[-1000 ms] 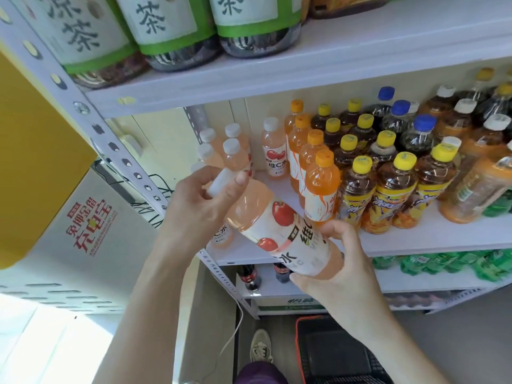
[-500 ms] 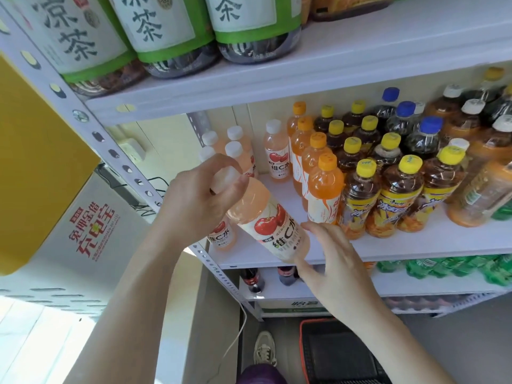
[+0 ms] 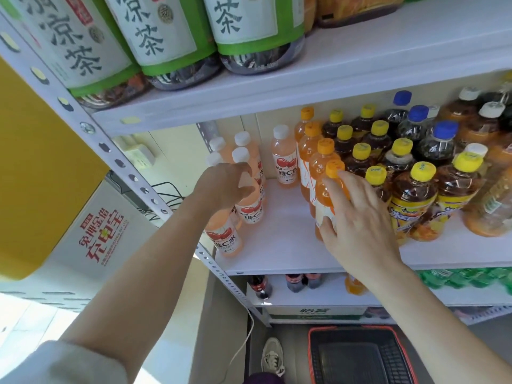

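Pink bottle (image 3: 251, 210): it stands upright at the 9 o'clock end of the white shelf (image 3: 282, 234), inside a cluster of like bottles. One twin (image 3: 225, 241) sits at its 7 o'clock by the shelf's front edge, and others are behind it at 12 o'clock. We cannot tell whether its base bears fully on the shelf.

Left hand (image 3: 221, 184): it comes from above with its fingers curled round the pink bottle's neck. The cap is hidden under the fingers.

Right hand (image 3: 360, 220): at 3 o'clock of the pink bottle, it is wrapped round the front orange bottle (image 3: 321, 198). The thumb lies on the label's 9 o'clock side, the fingers lie across the 3 o'clock side, and the index finger reaches toward the orange cap.

Handling, our judgement:
- The pink bottle looks full, so it has moderate weight with most of the mass low.
- The wall is thin plastic and likely yields under a hard squeeze. The film label looks slick.
- The neck below the cap is the stiffest place to hold, good for steering and setting down upright.
- For a lift or carry we prefer the labelled waist, with the thumb opposite the fingers.
- The neighbours stand touching or just beside it, so a sideways nudge could topple the twin at the edge.

Also noted: yellow-capped tea bottles (image 3: 415, 200) at 3 o'clock of the orange row, and a red-rimmed basket (image 3: 311, 356) on the floor at 6 o'clock.
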`<state>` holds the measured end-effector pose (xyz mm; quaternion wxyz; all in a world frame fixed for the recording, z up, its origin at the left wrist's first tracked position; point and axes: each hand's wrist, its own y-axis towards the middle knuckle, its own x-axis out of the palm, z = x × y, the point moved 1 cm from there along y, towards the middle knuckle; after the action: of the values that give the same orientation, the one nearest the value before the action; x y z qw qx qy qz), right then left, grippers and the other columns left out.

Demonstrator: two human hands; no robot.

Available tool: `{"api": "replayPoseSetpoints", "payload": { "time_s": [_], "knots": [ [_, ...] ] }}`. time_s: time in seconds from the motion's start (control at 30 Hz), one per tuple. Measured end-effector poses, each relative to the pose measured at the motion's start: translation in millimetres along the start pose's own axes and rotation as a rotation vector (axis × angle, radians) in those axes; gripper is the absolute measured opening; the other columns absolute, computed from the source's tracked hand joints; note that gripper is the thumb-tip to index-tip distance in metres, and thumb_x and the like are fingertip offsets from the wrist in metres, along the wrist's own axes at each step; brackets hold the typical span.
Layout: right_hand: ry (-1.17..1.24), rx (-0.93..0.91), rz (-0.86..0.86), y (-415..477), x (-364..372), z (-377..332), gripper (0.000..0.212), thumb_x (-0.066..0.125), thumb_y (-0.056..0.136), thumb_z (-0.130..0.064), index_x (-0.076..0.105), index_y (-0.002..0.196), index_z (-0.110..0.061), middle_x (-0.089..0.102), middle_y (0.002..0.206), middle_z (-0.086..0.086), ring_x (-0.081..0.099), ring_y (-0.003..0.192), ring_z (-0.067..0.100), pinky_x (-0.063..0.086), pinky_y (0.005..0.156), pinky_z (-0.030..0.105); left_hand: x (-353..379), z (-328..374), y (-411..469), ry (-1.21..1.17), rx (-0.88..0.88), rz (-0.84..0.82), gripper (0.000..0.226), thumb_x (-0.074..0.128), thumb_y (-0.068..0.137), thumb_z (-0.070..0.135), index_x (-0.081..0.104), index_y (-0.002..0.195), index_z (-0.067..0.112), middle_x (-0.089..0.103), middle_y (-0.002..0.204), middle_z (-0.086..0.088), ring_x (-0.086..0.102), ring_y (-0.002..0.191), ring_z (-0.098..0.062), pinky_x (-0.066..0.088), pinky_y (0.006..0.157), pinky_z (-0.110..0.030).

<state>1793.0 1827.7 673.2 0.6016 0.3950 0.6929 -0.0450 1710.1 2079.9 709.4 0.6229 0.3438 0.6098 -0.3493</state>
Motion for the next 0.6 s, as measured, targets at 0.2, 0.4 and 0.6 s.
{"api": "replayPoseSetpoints", "payload": {
  "time_s": [0.2, 0.4, 0.6],
  "knots": [
    [0.013, 0.013, 0.025, 10, 1, -3, 0.068, 0.072, 0.076, -0.013, 0.045, 0.138, -0.005, 0.044, 0.137, 0.020, 0.046, 0.121, 0.038, 0.045, 0.098, 0.046, 17, -2, 22, 0.023, -0.078, 0.009, 0.041, 0.058, 0.094, 0.045, 0.053, 0.130, 0.025, 0.067, 0.109, -0.010, 0.065, 0.088, -0.027, 0.046, 0.071, -0.033],
    [0.037, 0.042, 0.024, 18, 2, -3, 0.071, 0.071, 0.079, -0.014, 0.041, 0.142, -0.002, 0.040, 0.140, 0.018, 0.047, 0.119, 0.037, 0.048, 0.094, 0.041, 20, 3, 32, 0.234, -0.146, 0.052, 0.046, 0.051, 0.095, 0.051, 0.052, 0.129, 0.021, 0.064, 0.107, -0.006, 0.056, 0.109, -0.028, 0.039, 0.066, -0.034],
    [0.091, 0.063, 0.046, 22, 8, 0, 0.067, 0.071, 0.079, -0.012, 0.043, 0.139, -0.002, 0.038, 0.139, 0.016, 0.050, 0.117, 0.032, 0.052, 0.090, 0.036, 8, 29, 51, 0.255, -0.061, 0.112, 0.045, 0.057, 0.093, 0.034, 0.049, 0.134, 0.018, 0.052, 0.128, -0.010, 0.045, 0.124, -0.029, 0.044, 0.087, -0.039]
  ]
}}
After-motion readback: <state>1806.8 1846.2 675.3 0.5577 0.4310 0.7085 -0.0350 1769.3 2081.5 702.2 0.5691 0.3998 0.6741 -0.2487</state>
